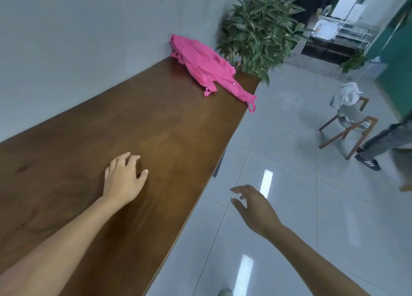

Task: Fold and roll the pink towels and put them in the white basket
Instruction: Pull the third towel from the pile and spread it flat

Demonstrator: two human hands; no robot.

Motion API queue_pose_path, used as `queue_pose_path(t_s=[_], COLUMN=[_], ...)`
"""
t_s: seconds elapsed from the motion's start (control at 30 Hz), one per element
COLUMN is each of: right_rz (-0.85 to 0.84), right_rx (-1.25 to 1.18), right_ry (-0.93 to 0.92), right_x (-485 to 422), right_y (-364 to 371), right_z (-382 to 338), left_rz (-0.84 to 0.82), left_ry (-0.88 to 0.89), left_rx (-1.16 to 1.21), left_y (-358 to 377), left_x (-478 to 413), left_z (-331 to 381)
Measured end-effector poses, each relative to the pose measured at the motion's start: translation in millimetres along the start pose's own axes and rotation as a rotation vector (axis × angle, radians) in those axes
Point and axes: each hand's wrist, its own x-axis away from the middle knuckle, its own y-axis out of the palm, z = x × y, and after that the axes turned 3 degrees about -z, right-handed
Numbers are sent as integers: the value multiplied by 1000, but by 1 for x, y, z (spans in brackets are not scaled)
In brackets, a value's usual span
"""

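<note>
At the far end of the wooden table [156, 128], hard against the wall, the pink towels [205, 65] are lying in one crumpled heap, and that is where you are needing to go. Your left hand [123, 179] is hovering low over the table's near part, or resting on it (I cannot tell which), with fingers loosely bent and gripping nothing. Your right hand [254, 208] is hanging just off the table's floor-side edge, out over the tiles, fingers spread and relaxed, also carrying nothing. Both hands are sitting well short of the heap, with a long stretch of tabletop lying between.

The heap's long axis is running on a slant across the table, from the wall-side far corner down towards the floor-side edge, where a thin pink tail is dangling over the rim. That tail is lying roughly in line with the edge your right hand is hanging beside, so the right hand is looking better placed for the nearest end. The left is lining up with the bulk nearer the wall. Neither is within reach, so you are probably needing to step along the table first. The white basket is not showing anywhere around the table.
</note>
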Motion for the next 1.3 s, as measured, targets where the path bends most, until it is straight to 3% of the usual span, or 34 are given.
queue_pose_path(t_s=[0.3, 0.47, 0.7, 0.8, 0.93, 1.1, 1.3], right_rz=[-11, -11, 213, 218, 142, 201, 310], right_rx=[62, 78, 133, 205, 322, 412, 238], right_ry=[-109, -173, -130, -106, -80, -129, -155], right_x=[-128, -223, -373, -421, -455, -466, -459], right_y=[-60, -102, -153, -161, -160, -154, -164], right_z=[40, 68, 89, 99, 108, 113, 99], left_rz=[-15, 58, 85, 82, 90, 81, 74], left_ry=[-164, -250, -329, -348, -364, -371, -372], left_rx=[23, -97, -137, -131, -109, -110, -111], left_y=[29, 44, 46, 45, 45, 46, 44], left_x=[-86, -92, -94, -94, -94, -95, -95], left_z=[52, 64, 70, 72, 74, 73, 73])
